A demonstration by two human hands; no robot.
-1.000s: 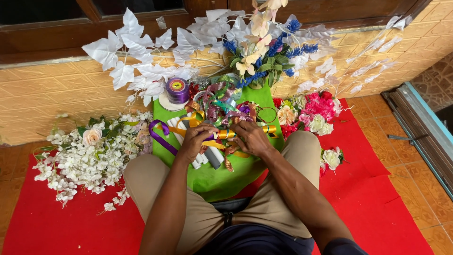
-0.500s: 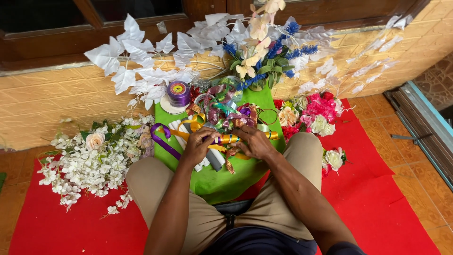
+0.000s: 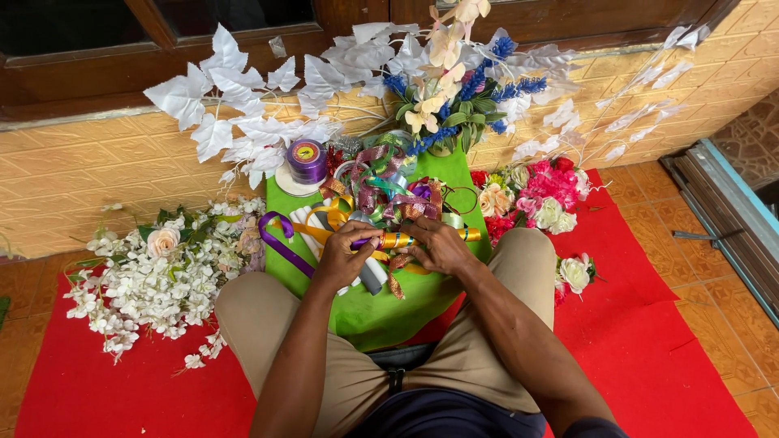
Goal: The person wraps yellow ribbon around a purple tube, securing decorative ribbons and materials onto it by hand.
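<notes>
Now both hands meet over the green mat (image 3: 381, 312): left hand (image 3: 345, 255) and right hand (image 3: 438, 246), fingers curled tight, pinching a shiny gold ribbon (image 3: 395, 240) between them.

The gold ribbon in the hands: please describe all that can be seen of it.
The gold ribbon is a shiny, foil-like strip with orange glints, stretched roughly level between the left hand and the right hand. Both pinch it above the green sheet. Its right end shows past the right hand, beside a tangle of other ribbons.
</notes>
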